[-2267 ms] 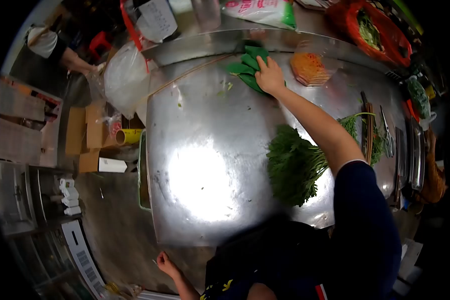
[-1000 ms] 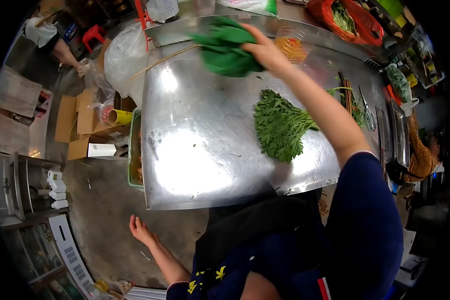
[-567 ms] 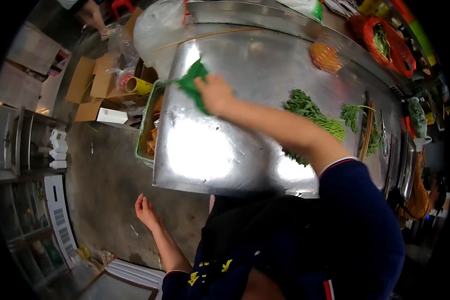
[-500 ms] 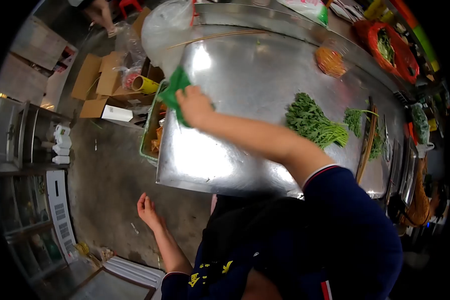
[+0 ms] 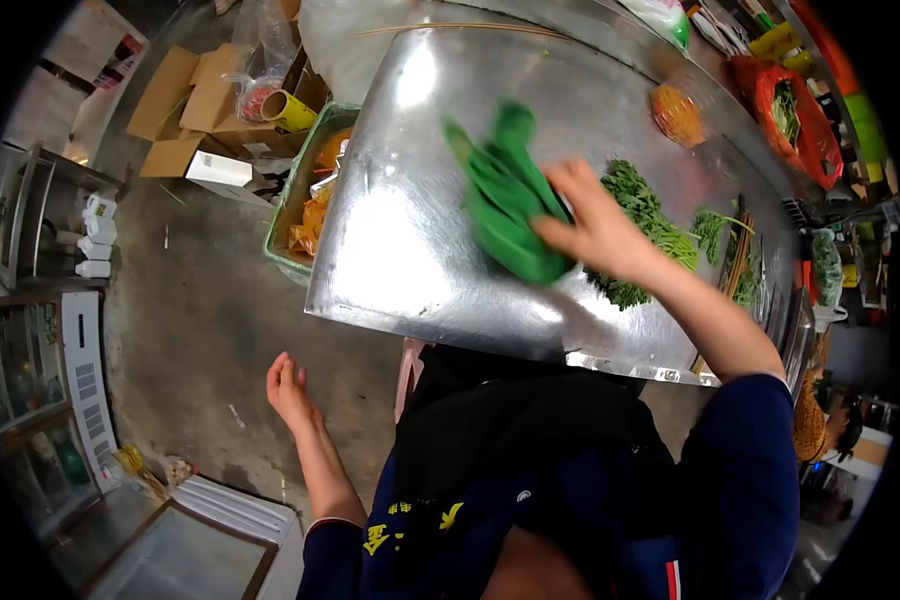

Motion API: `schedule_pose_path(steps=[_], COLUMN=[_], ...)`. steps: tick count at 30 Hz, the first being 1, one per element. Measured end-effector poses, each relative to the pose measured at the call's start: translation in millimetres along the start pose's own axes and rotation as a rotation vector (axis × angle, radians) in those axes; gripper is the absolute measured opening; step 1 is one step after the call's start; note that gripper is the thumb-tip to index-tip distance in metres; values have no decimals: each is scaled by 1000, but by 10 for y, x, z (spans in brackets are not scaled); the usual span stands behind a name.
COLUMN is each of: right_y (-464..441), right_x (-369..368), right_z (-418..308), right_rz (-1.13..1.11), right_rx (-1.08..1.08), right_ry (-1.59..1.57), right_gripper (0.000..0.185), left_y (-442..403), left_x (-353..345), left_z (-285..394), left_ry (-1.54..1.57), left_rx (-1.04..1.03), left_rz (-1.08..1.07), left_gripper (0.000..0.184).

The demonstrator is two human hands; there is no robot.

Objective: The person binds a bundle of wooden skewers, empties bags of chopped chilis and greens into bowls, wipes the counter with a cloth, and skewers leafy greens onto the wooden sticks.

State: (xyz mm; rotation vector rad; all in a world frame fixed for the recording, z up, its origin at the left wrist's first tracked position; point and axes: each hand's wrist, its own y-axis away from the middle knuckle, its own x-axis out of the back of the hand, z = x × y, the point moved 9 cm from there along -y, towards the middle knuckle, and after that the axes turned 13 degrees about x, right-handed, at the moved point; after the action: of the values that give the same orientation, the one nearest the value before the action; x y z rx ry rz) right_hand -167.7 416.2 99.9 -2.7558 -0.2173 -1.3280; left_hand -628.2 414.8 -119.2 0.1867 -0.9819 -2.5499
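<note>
My right hand (image 5: 602, 222) grips the edge of a green cloth (image 5: 515, 205) between thumb and fingers. The cloth is bunched, smeared by motion, and over the steel table (image 5: 410, 235). Just beyond that hand, a bunch of leafy greens (image 5: 642, 205) lies on the tabletop, partly hidden by my wrist. My left hand (image 5: 292, 392) hangs off the table's near left corner, above the floor, holding nothing, its fingers loosely bent and a little apart.
A green-rimmed bin (image 5: 280, 225) with orange-brown bags stands against the table's left end, near open cardboard boxes (image 5: 185, 95). A clear container of orange food (image 5: 678, 113), wooden sticks (image 5: 738, 265) and a red bag (image 5: 795, 125) are toward the right.
My right hand has swept the green cloth from the table's left edge rightward to its middle, beside the greens. My left hand stays low over the floor.
</note>
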Motion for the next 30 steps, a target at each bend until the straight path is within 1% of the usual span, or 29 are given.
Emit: schedule_pose_path(steps=[1,3,4,5,8,9,10,11,13,15,17,19,21,23,26,28,29,30], right_y=[260,610,505,348,-533,-907,-1271,-1629,-2205,-2165,-1575,-998,-343,201,58,-430,-674,-936], right_x=[-214,-617,-681,-799,-1173,-1261,-1340,-1397,-1399,-946,-461,-514,-829,-1285,-1627,-1804,-1903,-1939], right_z=[210,429,373,258,-145,-287,-369,-399,-243,-566,-1152,-1268,-1176,-910,-828,-1081,-1150,-1208], right_rz=[-191,-170,-137,-102,56,26,62,107,251,413,313,29,-358,-598,-547,-447,-337,-295], right_rx=[-160,-175,-145,-116,78,84,102,111,33,230,538,709,794,1025,1096,1008,1004,998], right_ry=[93,295,258,219,130,117,96,48,-296,-432,-268,-63,56,241,157,270,281,288], right_gripper=[62,62,63,64,54,51,49,49,51,52,51,54,54,51,52,48,46,46], left_y=[-45,-104,-118,-123,-26,6,51,105,187,258,227,146,117,92,129,192,240,263], left_x=[-58,-155,-186,-205,-224,-222,-199,-155,-70,77,311,457,489,368,207,57,-11,-86], left_z=[-21,-50,-64,-71,-67,-44,-23,-2,59,31,-215,-356,-496,-473,-335,-184,-103,1], left_ry=[8,6,2,-4,37,42,43,42,81,108,118,113,115,87,82,92,110,127], left_rx=[10,24,27,28,23,14,7,0,-39,-70,-12,45,120,121,88,59,45,21], left_rz=[-30,-79,-92,-103,-131,-122,-111,-102,-100,-83,-16,10,12,-15,-56,-62,-90,-121], left_gripper=[18,18,18,18,15,15,15,15,14,14,13,14,16,17,17,18,20,23])
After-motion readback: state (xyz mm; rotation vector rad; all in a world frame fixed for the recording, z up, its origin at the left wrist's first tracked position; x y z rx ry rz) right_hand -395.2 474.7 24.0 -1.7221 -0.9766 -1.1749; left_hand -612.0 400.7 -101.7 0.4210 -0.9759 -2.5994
